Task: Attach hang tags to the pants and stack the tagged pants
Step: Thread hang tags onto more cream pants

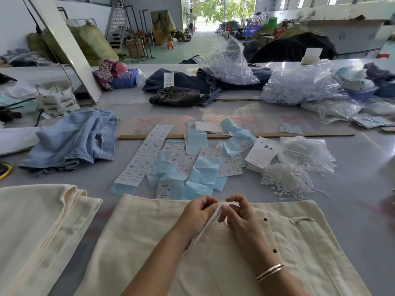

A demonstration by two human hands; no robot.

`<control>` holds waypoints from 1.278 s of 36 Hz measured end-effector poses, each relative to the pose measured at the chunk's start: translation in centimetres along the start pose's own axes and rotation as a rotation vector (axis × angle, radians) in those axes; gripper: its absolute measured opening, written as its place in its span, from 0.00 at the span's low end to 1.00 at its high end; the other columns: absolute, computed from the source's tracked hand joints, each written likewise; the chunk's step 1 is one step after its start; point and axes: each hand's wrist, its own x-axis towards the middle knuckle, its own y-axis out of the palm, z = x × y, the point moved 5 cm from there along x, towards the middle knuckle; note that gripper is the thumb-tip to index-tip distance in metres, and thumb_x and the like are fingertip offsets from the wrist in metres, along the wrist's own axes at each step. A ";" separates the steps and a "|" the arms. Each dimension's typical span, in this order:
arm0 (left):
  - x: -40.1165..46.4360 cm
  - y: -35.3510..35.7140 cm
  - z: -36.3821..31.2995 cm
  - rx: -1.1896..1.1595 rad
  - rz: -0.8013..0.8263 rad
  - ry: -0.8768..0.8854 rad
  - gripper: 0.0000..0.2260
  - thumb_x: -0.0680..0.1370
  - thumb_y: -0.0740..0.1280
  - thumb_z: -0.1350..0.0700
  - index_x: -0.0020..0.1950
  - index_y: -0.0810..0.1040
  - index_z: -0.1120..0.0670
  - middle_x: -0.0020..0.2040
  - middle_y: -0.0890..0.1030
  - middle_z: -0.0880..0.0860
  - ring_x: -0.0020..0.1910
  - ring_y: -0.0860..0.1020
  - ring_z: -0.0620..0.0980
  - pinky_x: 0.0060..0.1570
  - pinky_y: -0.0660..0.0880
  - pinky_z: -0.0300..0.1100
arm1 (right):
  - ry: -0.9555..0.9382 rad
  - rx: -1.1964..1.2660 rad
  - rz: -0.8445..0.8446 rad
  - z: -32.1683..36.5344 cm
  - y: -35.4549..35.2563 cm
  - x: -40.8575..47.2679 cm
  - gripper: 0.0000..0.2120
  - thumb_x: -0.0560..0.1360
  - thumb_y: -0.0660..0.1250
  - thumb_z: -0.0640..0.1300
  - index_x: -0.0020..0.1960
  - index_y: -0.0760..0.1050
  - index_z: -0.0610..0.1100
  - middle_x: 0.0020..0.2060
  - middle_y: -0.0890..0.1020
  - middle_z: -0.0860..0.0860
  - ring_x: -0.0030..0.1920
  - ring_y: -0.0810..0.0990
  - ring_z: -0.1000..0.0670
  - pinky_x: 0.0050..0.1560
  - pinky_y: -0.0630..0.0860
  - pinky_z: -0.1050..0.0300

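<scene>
Presently: cream pants [213, 253], directly beneath the grip; soft, limp cloth, likely best gathered at the buttoned waistband. Tag string [210, 221], white, thin, floppy, pinched taut between left hand [197, 214] and right hand [239, 216]. Loose strings [286, 180], beyond-right of the grip.

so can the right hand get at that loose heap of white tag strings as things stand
Probably not at once: the right hand and left hand both pinch a white string. The heap of tag strings lies uncovered ahead-right, nothing between.
</scene>
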 end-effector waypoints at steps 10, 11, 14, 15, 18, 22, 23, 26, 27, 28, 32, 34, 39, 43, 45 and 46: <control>0.2 -0.1 0.2 0.057 -0.173 0.036 0.07 0.83 0.58 0.59 0.50 0.73 0.60 0.45 0.84 0.54 0.42 0.83 0.48 0.44 0.78 0.37 | 0.195 -0.253 -0.019 0.8 -4.2 -1.5 0.10 0.77 0.64 0.34 0.54 0.78 0.46 0.45 0.79 0.51 0.24 0.68 0.57 0.25 0.66 0.67; 0.2 0.0 0.2 0.096 -0.177 0.036 0.07 0.83 0.58 0.58 0.50 0.73 0.59 0.45 0.84 0.54 0.42 0.84 0.47 0.45 0.79 0.38 | 0.207 -0.253 -0.042 1.0 -4.6 -1.6 0.10 0.77 0.63 0.34 0.53 0.78 0.45 0.45 0.79 0.50 0.23 0.68 0.58 0.24 0.65 0.67; 0.0 0.5 -0.6 0.281 -0.156 0.085 0.06 0.82 0.58 0.55 0.48 0.72 0.54 0.46 0.83 0.52 0.40 0.84 0.46 0.45 0.79 0.41 | 0.181 -0.267 -0.158 1.9 -5.6 -1.5 0.08 0.78 0.62 0.35 0.52 0.78 0.44 0.37 0.77 0.51 0.23 0.66 0.58 0.24 0.65 0.68; 0.0 0.9 -1.0 0.373 -0.145 0.127 0.06 0.82 0.59 0.55 0.46 0.72 0.52 0.46 0.82 0.51 0.39 0.83 0.45 0.43 0.78 0.40 | 0.147 -0.285 -0.202 2.3 -5.8 -1.5 0.08 0.78 0.63 0.37 0.52 0.79 0.45 0.34 0.75 0.53 0.24 0.67 0.59 0.25 0.65 0.68; -0.2 2.2 -2.4 0.568 -0.122 0.287 0.05 0.81 0.63 0.53 0.45 0.72 0.50 0.41 0.78 0.47 0.40 0.78 0.43 0.41 0.74 0.34 | -0.001 -0.344 -0.242 3.9 -5.1 -1.4 0.06 0.77 0.66 0.42 0.49 0.80 0.50 0.31 0.77 0.58 0.27 0.72 0.61 0.30 0.67 0.70; -0.2 3.5 -3.6 0.421 -0.090 0.328 0.06 0.80 0.64 0.54 0.42 0.74 0.47 0.38 0.77 0.44 0.36 0.75 0.36 0.39 0.71 0.27 | -0.021 -0.427 -0.117 4.0 -3.0 -1.6 0.02 0.73 0.71 0.45 0.45 0.83 0.51 0.38 0.85 0.56 0.36 0.80 0.61 0.36 0.73 0.68; -0.1 3.6 -3.8 0.382 -0.089 0.323 0.07 0.80 0.64 0.54 0.42 0.74 0.47 0.38 0.78 0.45 0.37 0.75 0.37 0.39 0.71 0.28 | -0.020 -0.405 -0.133 3.9 -3.0 -1.7 0.02 0.73 0.71 0.44 0.43 0.83 0.49 0.36 0.85 0.55 0.35 0.80 0.60 0.35 0.72 0.68; 0.1 4.3 -4.0 0.335 -0.042 0.314 0.06 0.80 0.64 0.53 0.43 0.76 0.49 0.38 0.79 0.46 0.36 0.76 0.38 0.39 0.72 0.28 | -0.005 -0.270 -0.191 3.9 -3.6 -2.3 0.06 0.73 0.70 0.41 0.38 0.82 0.46 0.29 0.82 0.54 0.26 0.74 0.61 0.27 0.67 0.71; 0.2 4.6 -4.0 0.321 -0.016 0.308 0.06 0.80 0.64 0.53 0.44 0.76 0.49 0.37 0.79 0.46 0.36 0.76 0.37 0.38 0.71 0.27 | 0.018 -0.191 -0.193 3.9 -3.9 -2.5 0.07 0.73 0.70 0.40 0.37 0.82 0.46 0.29 0.82 0.52 0.24 0.72 0.61 0.25 0.66 0.71; 0.4 4.8 -4.0 0.304 -0.001 0.298 0.05 0.80 0.64 0.53 0.44 0.76 0.48 0.37 0.79 0.46 0.35 0.77 0.36 0.37 0.72 0.27 | 0.046 -0.092 -0.183 4.0 -4.3 -2.8 0.06 0.73 0.69 0.41 0.37 0.82 0.45 0.31 0.83 0.50 0.23 0.69 0.60 0.23 0.65 0.69; 1.6 5.4 -3.5 0.350 -0.041 0.278 0.05 0.81 0.62 0.55 0.50 0.78 0.52 0.42 0.79 0.47 0.43 0.77 0.43 0.41 0.71 0.26 | 0.148 0.230 -0.140 5.5 -7.9 -3.2 0.04 0.68 0.69 0.42 0.38 0.82 0.44 0.29 0.79 0.42 0.20 0.63 0.57 0.18 0.60 0.68; 2.6 6.6 -3.1 0.536 -0.018 0.292 0.07 0.81 0.62 0.56 0.53 0.79 0.54 0.47 0.80 0.50 0.45 0.76 0.46 0.45 0.72 0.31 | 0.129 0.192 -0.154 7.3 -10.5 -3.3 0.05 0.66 0.69 0.42 0.38 0.83 0.44 0.27 0.78 0.42 0.19 0.63 0.57 0.17 0.60 0.70; 4.3 12.4 -2.1 0.879 0.112 0.325 0.10 0.78 0.63 0.52 0.55 0.81 0.52 0.56 0.80 0.53 0.56 0.75 0.53 0.58 0.72 0.47 | 0.135 -0.126 -0.321 9.5 -15.5 -3.3 0.06 0.68 0.71 0.42 0.40 0.84 0.39 0.26 0.78 0.43 0.20 0.61 0.57 0.19 0.57 0.71; 4.4 16.6 -1.7 0.942 0.202 0.352 0.12 0.77 0.65 0.45 0.54 0.81 0.49 0.54 0.81 0.52 0.54 0.77 0.53 0.55 0.68 0.48 | 0.159 -0.325 -0.409 8.9 -16.4 -3.4 0.03 0.73 0.70 0.38 0.41 0.82 0.40 0.22 0.76 0.46 0.18 0.61 0.57 0.18 0.56 0.70; 4.4 17.5 -1.4 0.946 0.138 0.383 0.13 0.76 0.66 0.41 0.54 0.81 0.47 0.53 0.82 0.50 0.53 0.78 0.52 0.52 0.66 0.47 | 0.152 -0.365 -0.414 8.6 -16.2 -3.7 0.03 0.73 0.70 0.37 0.41 0.82 0.39 0.21 0.75 0.48 0.17 0.62 0.58 0.18 0.57 0.70; 4.3 17.8 -1.3 0.962 0.099 0.397 0.14 0.75 0.66 0.40 0.54 0.81 0.46 0.53 0.83 0.49 0.53 0.78 0.51 0.52 0.65 0.47 | 0.145 -0.377 -0.413 8.5 -16.0 -3.8 0.04 0.73 0.70 0.37 0.40 0.82 0.39 0.20 0.75 0.49 0.17 0.63 0.58 0.18 0.58 0.69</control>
